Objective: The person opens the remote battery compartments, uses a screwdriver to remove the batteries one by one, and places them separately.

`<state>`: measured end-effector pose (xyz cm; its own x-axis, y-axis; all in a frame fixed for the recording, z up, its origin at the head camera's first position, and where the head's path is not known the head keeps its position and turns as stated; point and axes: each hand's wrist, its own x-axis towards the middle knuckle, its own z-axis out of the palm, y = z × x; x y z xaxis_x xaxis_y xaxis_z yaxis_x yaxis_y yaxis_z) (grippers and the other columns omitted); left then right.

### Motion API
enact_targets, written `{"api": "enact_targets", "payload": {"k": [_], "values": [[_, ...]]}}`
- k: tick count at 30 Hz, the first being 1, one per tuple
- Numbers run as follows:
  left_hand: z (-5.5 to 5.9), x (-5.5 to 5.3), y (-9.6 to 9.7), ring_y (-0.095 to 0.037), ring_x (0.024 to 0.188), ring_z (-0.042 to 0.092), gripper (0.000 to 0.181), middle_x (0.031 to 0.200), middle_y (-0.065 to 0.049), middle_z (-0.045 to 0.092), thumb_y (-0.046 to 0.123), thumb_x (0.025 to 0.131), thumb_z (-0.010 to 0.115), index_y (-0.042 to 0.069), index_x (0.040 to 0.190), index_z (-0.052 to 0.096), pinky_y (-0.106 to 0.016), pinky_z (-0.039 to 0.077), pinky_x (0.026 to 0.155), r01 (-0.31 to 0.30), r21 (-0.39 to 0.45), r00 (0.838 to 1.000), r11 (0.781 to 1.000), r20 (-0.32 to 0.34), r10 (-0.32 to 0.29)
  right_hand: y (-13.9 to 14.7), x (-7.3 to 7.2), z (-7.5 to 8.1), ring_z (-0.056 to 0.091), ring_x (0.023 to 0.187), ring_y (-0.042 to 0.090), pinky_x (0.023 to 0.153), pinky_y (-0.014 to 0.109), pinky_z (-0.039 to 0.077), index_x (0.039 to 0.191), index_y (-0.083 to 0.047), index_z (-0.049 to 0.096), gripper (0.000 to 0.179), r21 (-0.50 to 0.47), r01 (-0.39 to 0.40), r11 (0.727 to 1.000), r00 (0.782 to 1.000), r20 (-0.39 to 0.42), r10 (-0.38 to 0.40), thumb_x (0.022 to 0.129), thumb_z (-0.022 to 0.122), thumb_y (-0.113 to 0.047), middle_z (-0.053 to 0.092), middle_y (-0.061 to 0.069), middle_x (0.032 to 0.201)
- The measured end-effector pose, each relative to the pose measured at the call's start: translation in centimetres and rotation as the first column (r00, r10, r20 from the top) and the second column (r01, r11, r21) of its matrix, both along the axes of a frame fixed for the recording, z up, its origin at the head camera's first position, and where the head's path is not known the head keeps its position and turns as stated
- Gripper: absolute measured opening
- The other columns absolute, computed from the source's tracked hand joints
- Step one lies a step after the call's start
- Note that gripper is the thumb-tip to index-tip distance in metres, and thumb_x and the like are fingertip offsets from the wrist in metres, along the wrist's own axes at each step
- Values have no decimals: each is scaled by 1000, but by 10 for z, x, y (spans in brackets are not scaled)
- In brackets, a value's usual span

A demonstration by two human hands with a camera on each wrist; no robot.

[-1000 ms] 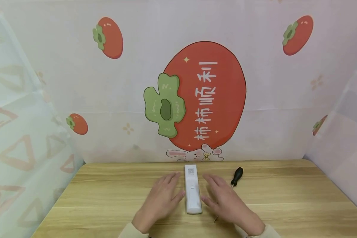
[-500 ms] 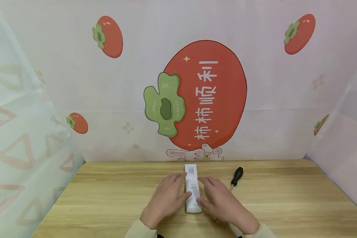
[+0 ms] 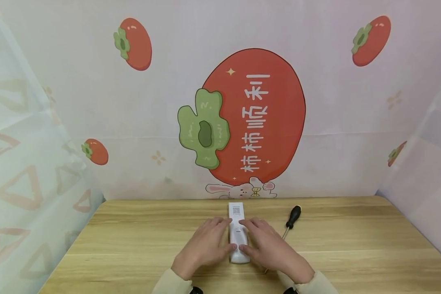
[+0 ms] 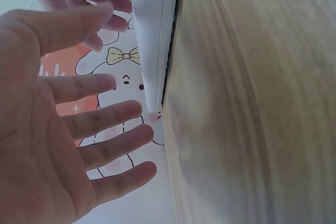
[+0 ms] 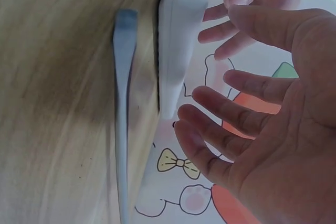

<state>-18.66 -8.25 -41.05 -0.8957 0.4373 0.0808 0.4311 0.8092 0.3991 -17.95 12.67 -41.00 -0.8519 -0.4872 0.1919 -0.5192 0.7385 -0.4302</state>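
Note:
A long white remote control (image 3: 238,237) lies on the table, its back up, with a printed square label near the far end. My left hand (image 3: 207,245) hovers at its left side, fingers spread and fairly straight. Opposite it my right hand (image 3: 272,247) is held the same way, thumb near the other thumb above the remote. In the left wrist view the left hand (image 4: 47,124) stands apart from the remote (image 4: 153,30). The right wrist view likewise shows the right hand (image 5: 268,124) holding nothing. A flat-tipped screwdriver (image 3: 294,216) with a black handle lies right of the remote, partly behind the right hand.
The wooden table (image 3: 353,241) ends at a white cloth backdrop (image 3: 338,163) printed with red persimmons and a rabbit. Pale cloth walls (image 3: 33,163) close off both sides.
Both hands have moved inward from either side, so their fingertips and thumbs now come over the remote. The remote and the screwdriver have stayed in place.

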Motion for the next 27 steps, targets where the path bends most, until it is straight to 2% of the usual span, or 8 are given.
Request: {"api": "enact_targets", "payload": {"k": [4,13,18,27], "values": [[0,1,0,-36,135,48,74,144,-12,54,49,86,77,9,144,55,-56,38,112,22,-21,999,1000,45,-21,0,1,-1,57,115,26,97,50,51,138,-4,57,58,-4,-10,1000,1000,15,11,89,79,-27,61,9,123],[-1,1,0,-31,132,51,79,139,-8,57,50,78,85,7,140,59,-53,43,108,63,-61,997,996,56,-60,1,0,-2,57,114,24,98,48,51,134,-2,60,53,-4,-35,999,999,21,35,89,79,-25,61,8,123],[-2,0,0,-29,130,51,75,137,-5,58,49,77,86,7,136,63,-53,44,107,66,-79,997,995,47,-62,1,-1,-1,55,119,25,101,48,49,132,-2,62,53,20,-54,998,998,36,53,88,81,-24,60,7,127],[-2,1,0,-30,136,47,75,142,-3,56,56,80,81,12,139,61,-57,38,111,71,-155,997,985,19,-69,-1,-1,1,52,122,25,104,49,47,133,-3,63,56,44,-98,994,988,123,92,85,84,-23,58,4,134]]}}
